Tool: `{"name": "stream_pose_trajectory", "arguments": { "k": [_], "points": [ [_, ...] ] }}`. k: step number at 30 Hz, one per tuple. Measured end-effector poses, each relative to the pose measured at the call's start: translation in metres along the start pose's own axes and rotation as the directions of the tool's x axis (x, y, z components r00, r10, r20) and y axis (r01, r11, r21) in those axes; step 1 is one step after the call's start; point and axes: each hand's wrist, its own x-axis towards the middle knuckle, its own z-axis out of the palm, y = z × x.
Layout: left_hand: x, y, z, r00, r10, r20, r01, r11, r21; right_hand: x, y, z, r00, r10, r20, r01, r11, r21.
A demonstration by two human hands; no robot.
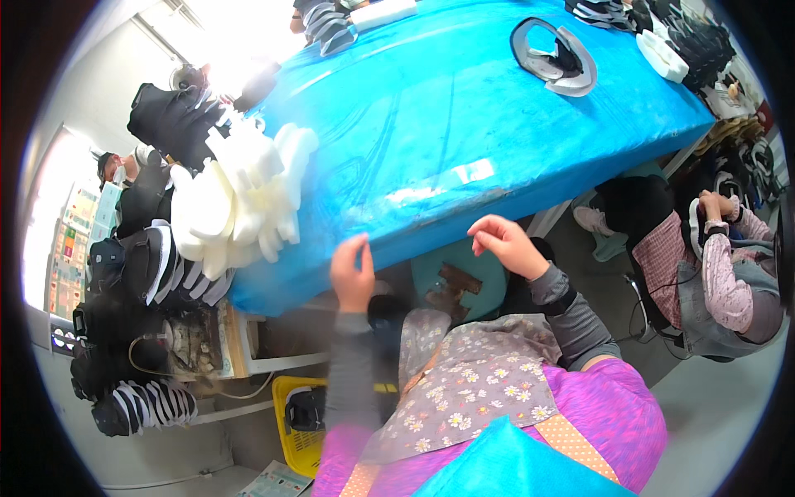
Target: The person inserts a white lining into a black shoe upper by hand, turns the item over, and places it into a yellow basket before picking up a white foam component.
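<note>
My left hand [354, 273] is raised at the near edge of the blue-covered table [431, 157], fingers pointing up and a little apart from the thumb, holding nothing I can see; it is slightly blurred. To its right, my right hand [509, 244] hovers by the same edge with loosely bent fingers apart, also holding nothing visible. Nearest my left hand is a heap of white foam-like padded pieces [240, 190] on the table's left end. Far off on the right of the tabletop lies a curved grey-and-black shoe upper piece [553, 58].
Stacks of black and grey shoe parts [149, 257] crowd the left side. A yellow basket [290, 447] holding something black stands below the table at left. A co-worker [720, 273] sits at right, handling a shoe part. More stacks [683, 50] line the far right.
</note>
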Motion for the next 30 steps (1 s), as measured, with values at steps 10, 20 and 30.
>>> {"name": "stream_pose_trajectory", "arguments": {
  "k": [10, 20, 30],
  "points": [
    [0.066, -0.052, 0.048, 0.916, -0.328, 0.23, 0.224, 0.895, 0.386, 0.137, -0.03, -0.234, 0.583, -0.501, -0.639, 0.07, 0.815, -0.575],
    [0.063, -0.054, 0.047, 0.929, -0.325, 0.177, 0.243, 0.897, 0.369, 0.212, -0.098, -0.392, 0.237, -0.615, -0.752, -0.364, 0.661, -0.656],
    [0.063, -0.051, 0.049, 0.936, -0.319, 0.15, 0.248, 0.899, 0.362, 0.218, -0.084, -0.411, 0.546, -0.268, -0.794, -0.616, 0.514, -0.597]
  ]
}}
